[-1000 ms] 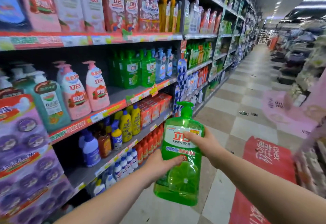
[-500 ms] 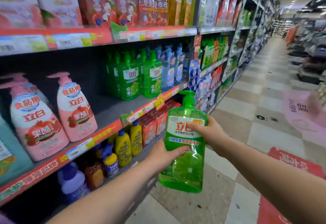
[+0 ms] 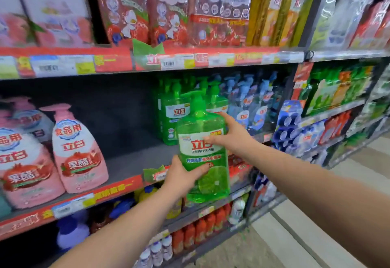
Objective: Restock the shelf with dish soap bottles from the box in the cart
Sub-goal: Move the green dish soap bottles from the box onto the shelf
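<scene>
A green dish soap bottle (image 3: 202, 158) with a pump top and a lime picture is held upright in both hands, just in front of the middle shelf (image 3: 135, 162). My left hand (image 3: 181, 177) grips its lower left side. My right hand (image 3: 230, 134) wraps its upper right side at the label. Right behind it, matching green bottles (image 3: 171, 118) stand in rows on the shelf. A bare stretch of shelf lies to their left. The cart and the box are out of view.
Pink pump bottles (image 3: 78, 151) stand at the shelf's left. Blue bottles (image 3: 251, 107) stand right of the green ones. Red refill pouches (image 3: 168, 8) fill the shelf above; small bottles (image 3: 198, 229) fill those below. The tiled aisle floor (image 3: 295, 236) runs at the lower right.
The bottle has been lifted up and carried toward the middle shelf, from waist height to in front of the green rows. My view has turned closer to the shelves.
</scene>
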